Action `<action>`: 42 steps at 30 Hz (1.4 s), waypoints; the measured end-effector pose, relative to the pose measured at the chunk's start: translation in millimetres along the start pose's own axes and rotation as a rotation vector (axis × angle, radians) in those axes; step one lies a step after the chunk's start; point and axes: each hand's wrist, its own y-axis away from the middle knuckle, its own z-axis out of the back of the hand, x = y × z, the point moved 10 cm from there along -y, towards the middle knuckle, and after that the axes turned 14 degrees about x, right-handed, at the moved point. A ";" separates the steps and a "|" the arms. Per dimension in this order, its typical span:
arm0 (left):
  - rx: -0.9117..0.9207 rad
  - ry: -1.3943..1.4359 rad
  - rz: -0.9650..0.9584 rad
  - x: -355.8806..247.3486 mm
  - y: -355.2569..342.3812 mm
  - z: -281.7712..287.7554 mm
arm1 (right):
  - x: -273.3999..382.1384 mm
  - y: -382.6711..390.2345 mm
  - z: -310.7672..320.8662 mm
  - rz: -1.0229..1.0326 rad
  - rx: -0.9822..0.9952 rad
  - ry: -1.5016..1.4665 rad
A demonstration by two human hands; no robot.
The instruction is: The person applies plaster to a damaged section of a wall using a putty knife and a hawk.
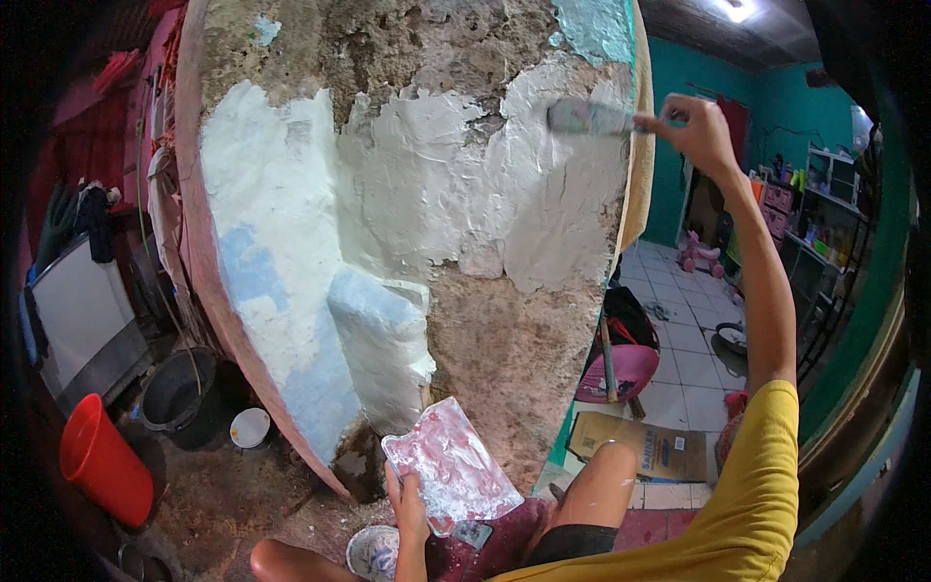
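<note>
My right hand (696,136) is closed round the handle of a wide putty knife (588,117), raised at the upper right of the wall (514,330). The blade, slightly blurred, lies against or very near the surface. Fresh pale plaster (417,184) coats the middle of the wall, while rough brown patches show above and below it. Low in front of me, my left hand (408,497) grips the edge of a pinkish board (456,468) smeared with white plaster. White and light blue coating (262,223) covers the wall's left part and a bulging ledge (376,308).
Beside my left forearm sits a plaster-stained bowl (372,554). A red bucket (107,464), a black tub (181,396) and a white-lidded pail (250,427) stand at left. At right, flattened cardboard (640,446) and a pink basin (621,373) lie on tiles.
</note>
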 end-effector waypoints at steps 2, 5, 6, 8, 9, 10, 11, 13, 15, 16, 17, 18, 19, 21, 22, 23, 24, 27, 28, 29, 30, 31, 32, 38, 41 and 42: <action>0.004 0.000 -0.015 -0.5 -0.9 1.4 | -13.7 -2.0 16.3 -0.103 -0.057 -0.026; 0.016 -0.008 -0.016 3.1 -2.6 4.4 | -14.0 8.3 0.3 -0.054 0.045 -0.230; 0.019 -0.013 -0.013 5.0 -3.3 5.3 | -2.8 14.1 -10.6 0.004 0.094 -0.133; 0.016 -0.014 -0.022 7.3 -4.1 7.3 | 13.4 26.8 -37.9 0.032 0.281 -0.106; 0.015 -0.016 -0.026 7.3 -3.8 8.0 | 21.5 32.8 -46.7 0.062 0.315 -0.044; 0.016 -0.010 -0.027 7.1 -3.0 8.0 | 24.9 36.5 -49.6 0.106 0.287 -0.115; 0.020 -0.002 -0.030 5.1 -2.9 5.4 | 18.4 35.9 -44.9 0.071 0.255 -0.086; 0.020 -0.003 -0.038 3.6 -2.5 4.9 | 1.2 34.4 -32.5 0.005 0.190 -0.032; 0.015 -0.014 -0.049 2.8 -3.0 6.1 | -8.1 34.6 -10.0 -0.111 0.212 -0.040; 0.004 -0.027 -0.058 -0.2 -2.4 6.4 | -18.3 35.9 -1.8 -0.144 0.178 -0.041; -0.003 -0.037 -0.065 -4.0 -1.5 4.7 | -27.4 38.3 7.9 -0.178 0.145 -0.037; -0.010 -0.048 -0.070 -6.2 -1.0 3.4 | -28.8 42.5 17.5 -0.165 0.096 -0.027; -0.003 -0.038 -0.069 -4.8 -2.4 2.2 | -23.2 40.4 16.2 -0.106 0.100 -0.061; 0.019 -0.029 -0.055 -0.6 -4.5 1.2 | -11.6 42.3 6.5 -0.005 0.114 -0.130; 0.035 -0.031 -0.042 1.6 -4.1 -0.2 | -13.0 41.9 -12.0 -0.018 0.168 -0.130; 0.045 -0.036 -0.035 2.5 -3.3 0.6 | -10.9 40.5 -29.9 -0.027 0.218 -0.136; 0.054 -0.037 -0.030 2.7 -3.2 0.9 | -0.6 41.2 -37.2 -0.044 0.253 -0.126; 0.028 -0.050 -0.029 -3.3 0.3 -2.2 | 4.5 45.3 -37.9 -0.069 0.259 -0.051; 0.010 -0.049 -0.029 -4.9 0.2 -0.1 | -5.4 46.6 -31.6 -0.060 0.215 -0.054; -0.011 -0.047 -0.026 -5.2 1.6 2.5 | -14.5 48.6 -25.9 -0.049 0.175 -0.059; -0.033 -0.042 -0.016 -3.1 3.4 5.3 | -18.8 51.2 -12.1 -0.050 0.141 -0.028; -0.018 -0.041 -0.041 -5.3 2.2 5.5 | -34.8 54.1 -3.1 -0.124 0.153 -0.023; -0.001 -0.036 -0.062 -6.5 -0.2 5.1 | -42.6 59.7 14.1 -0.142 0.117 -0.027; -0.004 -0.024 -0.038 3.4 -3.6 9.9 | -25.5 66.8 -12.3 -0.048 0.159 -0.159; 0.039 -0.033 -0.032 -7.8 -2.2 -4.7 | -6.6 67.3 -46.4 -0.040 0.264 -0.114; 0.043 -0.039 -0.048 -6.3 -2.5 -2.5 | -2.0 68.0 -44.3 -0.026 0.252 -0.084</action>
